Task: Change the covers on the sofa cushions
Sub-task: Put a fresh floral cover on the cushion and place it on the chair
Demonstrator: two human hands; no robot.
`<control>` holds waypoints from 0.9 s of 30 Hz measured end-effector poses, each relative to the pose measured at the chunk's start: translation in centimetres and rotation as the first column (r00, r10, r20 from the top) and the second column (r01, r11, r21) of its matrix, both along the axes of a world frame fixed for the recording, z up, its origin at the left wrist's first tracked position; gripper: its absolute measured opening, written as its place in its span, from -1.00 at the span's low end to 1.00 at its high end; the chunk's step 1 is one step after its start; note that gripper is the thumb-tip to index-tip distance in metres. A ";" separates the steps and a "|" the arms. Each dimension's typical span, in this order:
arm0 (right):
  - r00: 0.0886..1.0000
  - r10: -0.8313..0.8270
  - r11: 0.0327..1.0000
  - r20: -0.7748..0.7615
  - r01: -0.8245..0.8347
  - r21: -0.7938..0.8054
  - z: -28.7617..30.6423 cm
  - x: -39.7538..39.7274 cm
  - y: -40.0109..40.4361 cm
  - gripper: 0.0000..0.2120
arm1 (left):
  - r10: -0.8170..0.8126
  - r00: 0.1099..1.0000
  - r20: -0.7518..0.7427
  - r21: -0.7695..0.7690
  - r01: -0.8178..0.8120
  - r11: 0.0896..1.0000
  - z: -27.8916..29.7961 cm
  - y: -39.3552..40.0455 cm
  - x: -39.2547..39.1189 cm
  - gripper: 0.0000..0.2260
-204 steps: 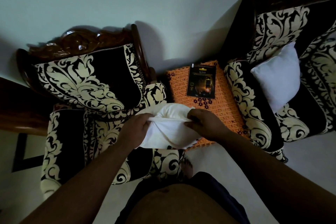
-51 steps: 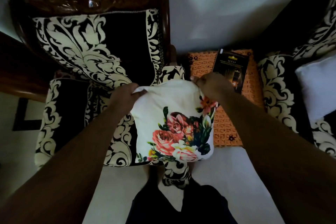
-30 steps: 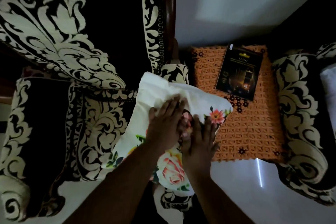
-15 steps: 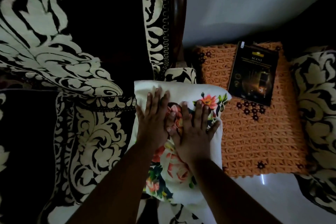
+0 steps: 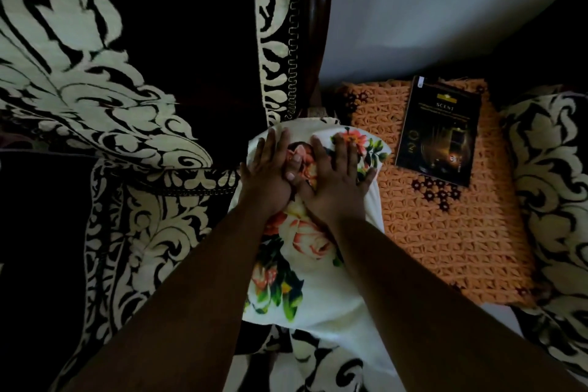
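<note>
The room is dim. A pale wall (image 5: 429, 3) fills the upper middle, with a dark shadow falling across its right side. On the left stands an armchair (image 5: 133, 99) upholstered in dark fabric with large cream scrollwork, its polished dark wooden frame (image 5: 321, 25) running up beside the backrest. Between this chair and a second chair in the same fabric (image 5: 553, 188) at the right edge sits a low table under an orange woven cover (image 5: 451, 232) dotted with small dark flowers. A black packet printed with the word "SCENT" (image 5: 437, 134) lies flat on the far part of that cover.

The floral cushion (image 5: 305, 264), white with pink roses and green leaves, lies on the armchair's right armrest, its right edge touching the orange cover. The left hand (image 5: 270, 175) and right hand (image 5: 337, 181) press flat on the cushion's upper half, side by side, fingers (image 5: 345, 149) straight and slightly spread, gripping nothing. A strip of pale floor (image 5: 502, 318) shows below the table.
</note>
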State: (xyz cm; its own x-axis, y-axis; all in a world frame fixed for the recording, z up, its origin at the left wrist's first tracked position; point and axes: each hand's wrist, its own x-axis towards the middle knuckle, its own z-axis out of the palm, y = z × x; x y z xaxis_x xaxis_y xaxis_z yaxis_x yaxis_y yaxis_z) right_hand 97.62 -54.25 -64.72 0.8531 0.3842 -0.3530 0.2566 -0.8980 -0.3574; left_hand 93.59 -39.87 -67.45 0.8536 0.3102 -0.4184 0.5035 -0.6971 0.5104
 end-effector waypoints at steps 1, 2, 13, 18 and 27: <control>1.000 -0.005 1.000 0.005 0.005 0.021 0.7 -0.6 -0.6 -0.26 | -0.010 1.000 -0.005 0.001 0.010 1.000 0.8 -0.4 -0.5 -0.43; 1.000 -0.011 0.999 0.013 0.010 0.040 1.5 -1.6 -1.6 -0.28 | -0.031 0.999 0.014 0.007 0.031 0.999 1.8 -1.0 -1.2 -0.44; 0.971 -0.080 0.997 0.227 0.081 0.005 4.8 -14.7 -12.4 -0.42 | -0.275 0.943 0.185 0.370 0.193 0.909 8.0 -12.8 -15.0 -0.40; 0.979 -0.005 1.000 0.205 0.007 -0.013 2.4 -15.4 -10.9 -0.43 | -0.262 0.951 0.162 0.368 0.188 0.911 5.0 -10.8 -15.2 -0.40; 0.977 0.024 0.999 0.212 -0.016 -0.042 -0.6 -9.8 -7.2 -0.40 | -0.193 0.973 0.124 0.321 0.144 0.936 1.3 -7.7 -10.5 -0.42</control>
State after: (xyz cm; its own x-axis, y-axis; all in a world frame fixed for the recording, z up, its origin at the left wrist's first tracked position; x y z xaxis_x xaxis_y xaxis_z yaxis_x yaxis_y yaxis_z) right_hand 87.84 -61.47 -65.29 0.9024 0.3916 -0.1800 0.3410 -0.9042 -0.2573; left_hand 83.13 -47.53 -66.12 0.9502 0.2491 -0.1874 0.2987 -0.8998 0.3180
